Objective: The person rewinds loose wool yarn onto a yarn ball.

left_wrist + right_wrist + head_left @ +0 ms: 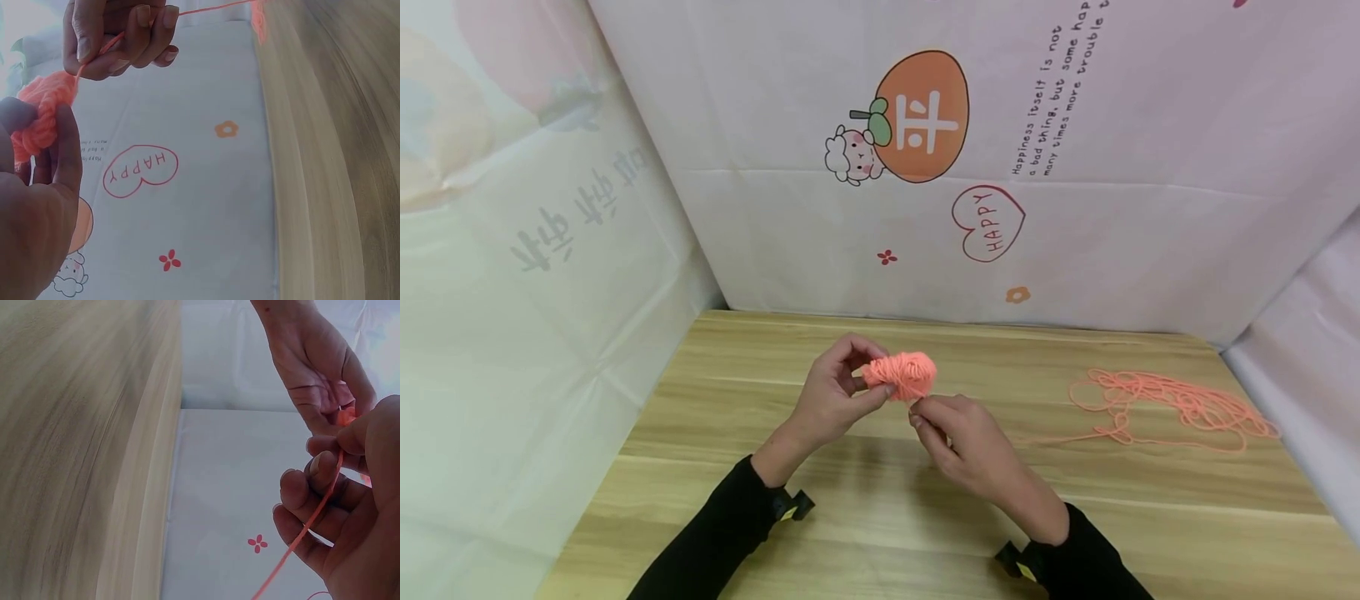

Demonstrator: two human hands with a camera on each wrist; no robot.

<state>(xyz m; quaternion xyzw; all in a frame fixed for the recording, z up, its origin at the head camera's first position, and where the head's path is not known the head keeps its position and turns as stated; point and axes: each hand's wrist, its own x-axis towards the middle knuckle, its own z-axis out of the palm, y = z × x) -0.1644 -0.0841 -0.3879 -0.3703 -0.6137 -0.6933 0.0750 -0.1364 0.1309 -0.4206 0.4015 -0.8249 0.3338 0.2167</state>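
Observation:
A small wound ball of coral yarn is gripped by my left hand, thumb in front and fingers behind it. Close to the ball's lower right, my right hand pinches the yarn strand between thumb and forefinger. In the left wrist view the strand runs taut from the ball through the right hand and away to the right. The right wrist view shows the same strand passing under the right hand's curled fingers; most of the ball is hidden there.
Loose loops of coral yarn lie on the wooden table at the right, one strand trailing toward my right hand. A printed white sheet stands behind the table, and white sheeting hangs at the left side.

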